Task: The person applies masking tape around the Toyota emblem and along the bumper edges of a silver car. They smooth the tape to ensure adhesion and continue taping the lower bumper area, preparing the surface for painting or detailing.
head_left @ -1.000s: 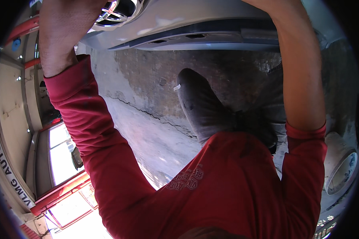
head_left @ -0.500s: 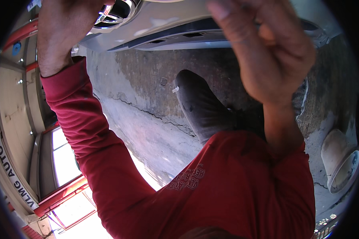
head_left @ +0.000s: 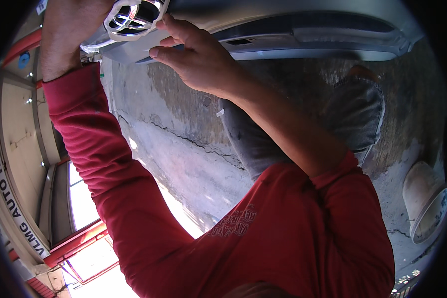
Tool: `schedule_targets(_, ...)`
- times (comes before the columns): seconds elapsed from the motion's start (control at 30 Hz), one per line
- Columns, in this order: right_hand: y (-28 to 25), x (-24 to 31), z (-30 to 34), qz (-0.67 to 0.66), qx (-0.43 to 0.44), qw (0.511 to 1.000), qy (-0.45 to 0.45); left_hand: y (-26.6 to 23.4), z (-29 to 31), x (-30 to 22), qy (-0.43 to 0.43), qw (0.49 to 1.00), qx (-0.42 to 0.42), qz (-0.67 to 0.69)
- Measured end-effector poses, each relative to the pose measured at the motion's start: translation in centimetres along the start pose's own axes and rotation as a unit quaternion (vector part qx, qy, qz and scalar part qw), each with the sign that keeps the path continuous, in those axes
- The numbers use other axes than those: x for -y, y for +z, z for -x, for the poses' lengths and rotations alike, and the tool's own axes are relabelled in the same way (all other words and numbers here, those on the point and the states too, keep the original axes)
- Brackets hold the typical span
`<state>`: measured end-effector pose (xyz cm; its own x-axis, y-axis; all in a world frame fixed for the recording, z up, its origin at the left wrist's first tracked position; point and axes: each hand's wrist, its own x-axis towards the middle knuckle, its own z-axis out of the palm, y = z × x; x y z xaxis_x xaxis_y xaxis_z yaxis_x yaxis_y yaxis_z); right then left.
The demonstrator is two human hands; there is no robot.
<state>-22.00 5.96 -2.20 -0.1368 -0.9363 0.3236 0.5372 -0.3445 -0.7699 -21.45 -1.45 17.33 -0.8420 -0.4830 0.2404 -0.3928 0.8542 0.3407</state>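
Observation:
A round chrome-and-black car emblem (head_left: 132,17) shows at the upper left, bordered by an uneven pale strip that looks like masking tape (head_left: 134,36). Beside its left side is my left hand (head_left: 74,22), its fingers cut off by the picture's top edge, so what they do is hidden. My right hand (head_left: 196,57) reaches in from the right with fingers apart and nothing visible in them. Its index fingertip is at the strip's right edge; whether it touches I cannot tell. The grey car bumper (head_left: 333,42) spans the top.
Both knees, in dark trousers (head_left: 243,136), are below the bumper on cracked concrete floor (head_left: 184,131). A pale, stained bucket (head_left: 424,198) lies tipped at the far right. Red-framed building structure (head_left: 77,243) stands along the left.
My right hand has swung left and down from the upper right to the emblem's side. The emblem with its pale border shows more fully, and my left hand has shifted slightly left.

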Motion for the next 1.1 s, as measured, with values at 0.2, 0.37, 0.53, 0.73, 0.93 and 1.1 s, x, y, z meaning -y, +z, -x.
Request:
schedule_targets(0.2, 0.2, -0.1, 0.1, 0.111, 0.019, 0.993, -0.03, -0.9, -0.2, 0.9, -0.006, 0.998, -0.013, 0.053)
schedule_targets(0.37, 0.3, 0.1, 0.5, 0.13, 0.012, 0.991, -0.041, -0.7, 1.1, 0.4, 0.005, 0.997, -0.038, 0.068)
schedule_targets(0.53, 0.2, -0.1, 0.6, 0.134, 0.011, 0.99, -0.048, -3.2, 1.6, 0.9, 0.028, 0.999, -0.033, 0.019)
schedule_targets(0.73, 0.1, -1.0, 0.1, 0.137, 0.009, 0.988, -0.073, -3.3, 2.1, 1.5, 0.036, 0.996, -0.066, 0.04)
schedule_targets(0.93, -0.2, 0.3, 0.5, 0.183, -0.01, 0.978, -0.1, -2.0, 1.4, -0.8, 0.024, 0.997, -0.071, 0.013)
schedule_targets(1.1, -0.4, 0.6, 0.1, 0.226, -0.016, 0.966, -0.127, -3.5, 1.4, 1.5, 0.039, 0.997, -0.058, 0.015)
